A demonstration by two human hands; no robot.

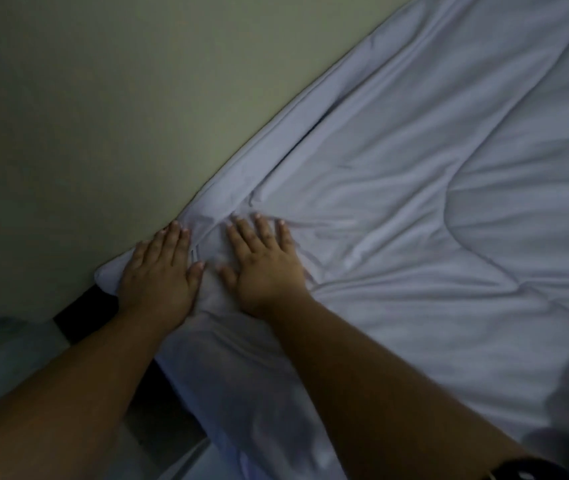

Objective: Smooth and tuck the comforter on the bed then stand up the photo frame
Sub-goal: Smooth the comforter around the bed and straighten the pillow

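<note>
- Where the wall (85, 116) meets the bed corner, the left hand (158, 275) lies flat, fingers together, apparently pushing the edge down to tuck it.
- Just beside it, the right hand (265, 268) presses palm-down, fingers spread, likely flattening creases.
- Rightward, the comforter (414, 220) covers the bed, still wrinkled; no photo frame is in view.

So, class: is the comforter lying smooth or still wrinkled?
Still wrinkled: creases fan across the comforter from beneath the flat right hand.
</note>
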